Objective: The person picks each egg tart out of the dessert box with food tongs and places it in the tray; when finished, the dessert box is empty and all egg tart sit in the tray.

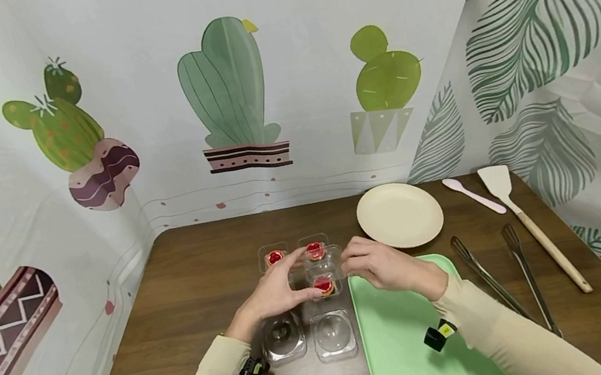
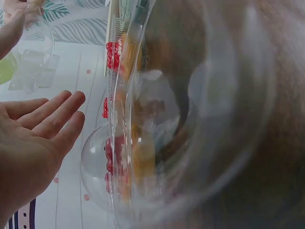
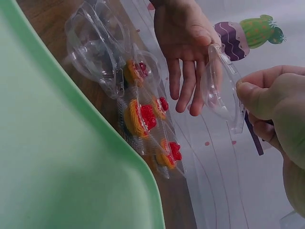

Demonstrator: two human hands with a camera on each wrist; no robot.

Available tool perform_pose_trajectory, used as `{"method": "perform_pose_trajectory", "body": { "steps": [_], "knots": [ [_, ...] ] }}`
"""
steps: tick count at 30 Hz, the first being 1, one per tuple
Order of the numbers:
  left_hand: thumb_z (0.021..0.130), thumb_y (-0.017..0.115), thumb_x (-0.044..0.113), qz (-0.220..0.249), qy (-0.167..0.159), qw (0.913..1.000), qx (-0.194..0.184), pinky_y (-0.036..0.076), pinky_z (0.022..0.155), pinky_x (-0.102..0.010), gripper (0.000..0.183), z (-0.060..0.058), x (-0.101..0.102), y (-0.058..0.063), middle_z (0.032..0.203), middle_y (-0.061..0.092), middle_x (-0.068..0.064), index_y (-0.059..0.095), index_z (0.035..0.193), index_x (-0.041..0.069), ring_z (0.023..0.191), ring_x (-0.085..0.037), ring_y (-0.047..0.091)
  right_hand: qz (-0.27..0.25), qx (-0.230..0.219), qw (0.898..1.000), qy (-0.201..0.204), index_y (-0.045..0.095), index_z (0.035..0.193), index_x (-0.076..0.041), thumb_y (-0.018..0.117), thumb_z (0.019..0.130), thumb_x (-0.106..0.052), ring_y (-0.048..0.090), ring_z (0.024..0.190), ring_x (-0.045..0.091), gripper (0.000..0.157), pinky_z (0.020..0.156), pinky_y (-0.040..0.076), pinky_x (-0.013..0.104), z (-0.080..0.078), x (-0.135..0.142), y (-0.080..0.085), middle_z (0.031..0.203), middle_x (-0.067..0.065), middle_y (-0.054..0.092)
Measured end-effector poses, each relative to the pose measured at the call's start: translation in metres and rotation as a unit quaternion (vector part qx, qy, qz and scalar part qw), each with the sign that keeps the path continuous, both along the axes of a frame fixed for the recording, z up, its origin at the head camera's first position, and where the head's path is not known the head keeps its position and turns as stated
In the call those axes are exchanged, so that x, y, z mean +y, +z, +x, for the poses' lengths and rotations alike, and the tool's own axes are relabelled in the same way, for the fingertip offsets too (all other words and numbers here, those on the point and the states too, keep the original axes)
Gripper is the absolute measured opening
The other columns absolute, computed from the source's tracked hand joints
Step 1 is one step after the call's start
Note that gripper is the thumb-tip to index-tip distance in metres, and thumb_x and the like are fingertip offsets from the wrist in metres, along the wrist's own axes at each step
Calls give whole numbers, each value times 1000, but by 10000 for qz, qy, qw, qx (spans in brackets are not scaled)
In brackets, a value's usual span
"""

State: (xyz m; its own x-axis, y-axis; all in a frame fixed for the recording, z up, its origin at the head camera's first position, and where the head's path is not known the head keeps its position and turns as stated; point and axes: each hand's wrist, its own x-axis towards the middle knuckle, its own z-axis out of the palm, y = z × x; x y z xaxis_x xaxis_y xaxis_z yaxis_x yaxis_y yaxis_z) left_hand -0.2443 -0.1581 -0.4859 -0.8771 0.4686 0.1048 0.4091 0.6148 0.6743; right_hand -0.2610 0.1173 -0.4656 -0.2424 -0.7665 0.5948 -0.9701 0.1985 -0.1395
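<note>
My right hand (image 1: 374, 262) pinches the edge of a clear domed plastic lid (image 3: 224, 93), held upright above the fruit tarts. Facing it, my left hand (image 1: 279, 286) has its fingers spread and straight, its thumb tip at the lid's edge in the right wrist view. Below the hands are small tarts with red fruit tops in clear plastic cases; in the head view one tart (image 1: 274, 258) is at the back left, another (image 1: 315, 251) at the back right, and a third (image 1: 324, 285) in front. The left hand covers part of the group.
Nearer me are two clear domed containers, one on the left (image 1: 283, 338) and one on the right (image 1: 333, 334). A green tray (image 1: 407, 341) lies to the right. Beyond are a cream plate (image 1: 399, 216), a pink spoon (image 1: 474, 195), a white spatula (image 1: 533, 226) and metal tongs (image 1: 492, 281).
</note>
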Motion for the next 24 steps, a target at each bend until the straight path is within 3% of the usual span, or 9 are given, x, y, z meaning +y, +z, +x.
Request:
{"method": "perform_pose_trajectory", "body": {
  "steps": [6,19,24],
  "knots": [
    [75,83,42,390,-176,9991,-59,48,101,-44,86,0,2,-1,125,65,-6,43,145,11,115,-23,63,139,109,9998,47,69,92,-13,63,93,-12,57,97,14,6,86,50,23,1,1,0,100,0,66],
    [77,83,35,744,-408,9964,37,48,103,-39,84,0,4,0,133,60,-12,43,142,1,118,-20,60,280,360,9989,100,69,90,-13,68,85,-3,57,96,13,12,86,50,21,3,0,1,98,-2,67],
    [78,82,30,923,-411,9948,140,49,102,-40,77,0,5,-2,131,61,-8,46,140,1,116,-19,61,45,-116,9999,25,68,97,-12,71,86,-6,57,100,15,12,89,49,24,6,2,1,104,3,65]
  ]
}}
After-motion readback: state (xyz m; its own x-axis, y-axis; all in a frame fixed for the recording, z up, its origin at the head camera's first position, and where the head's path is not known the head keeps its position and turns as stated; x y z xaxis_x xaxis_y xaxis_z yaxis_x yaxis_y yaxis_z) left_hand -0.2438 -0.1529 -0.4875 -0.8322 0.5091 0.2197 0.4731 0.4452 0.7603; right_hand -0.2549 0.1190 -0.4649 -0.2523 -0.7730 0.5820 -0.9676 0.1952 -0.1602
